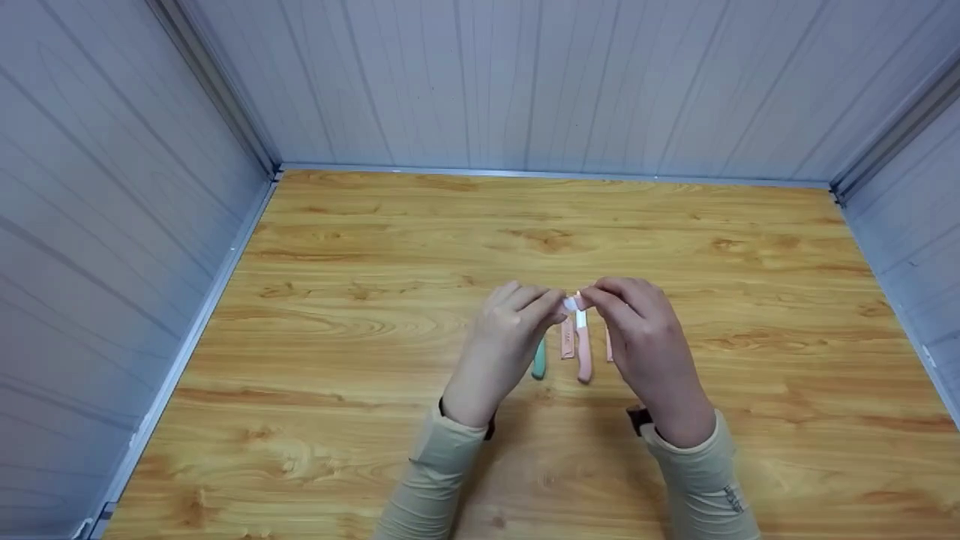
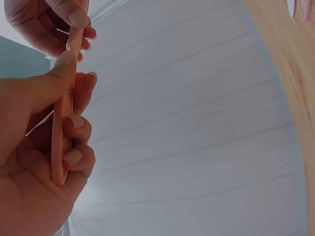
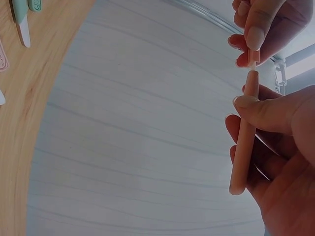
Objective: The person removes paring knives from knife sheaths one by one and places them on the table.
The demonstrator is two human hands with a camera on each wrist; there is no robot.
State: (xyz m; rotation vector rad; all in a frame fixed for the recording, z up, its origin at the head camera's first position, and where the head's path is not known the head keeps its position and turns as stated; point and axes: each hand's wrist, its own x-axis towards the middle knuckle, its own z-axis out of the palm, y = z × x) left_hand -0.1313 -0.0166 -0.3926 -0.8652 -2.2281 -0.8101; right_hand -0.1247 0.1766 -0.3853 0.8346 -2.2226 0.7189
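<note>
Above the table, my left hand (image 1: 495, 341) and right hand (image 1: 649, 330) meet over a small pink knife. In the left wrist view, the left fingers and thumb grip its flat, embossed pink sheath (image 2: 63, 132). My right hand pinches the rounded knife handle (image 3: 242, 147), its thumb lying on top. Between handle and sheath a short whitish strip of blade (image 3: 252, 67) shows; the rest of the blade is hidden. Below the hands lie a second pink knife (image 1: 584, 356) with a white blade, a pink sheath (image 1: 567, 341) and a green knife (image 1: 538, 364), partly covered.
Just left of my right hand, a sliver of another pink piece (image 1: 610, 346) shows on the wooden table (image 1: 337, 420). Near the green knife lies a green sheath (image 3: 35, 5), cut by the frame edge. Pale panel walls (image 1: 495, 82) enclose the table's back and sides.
</note>
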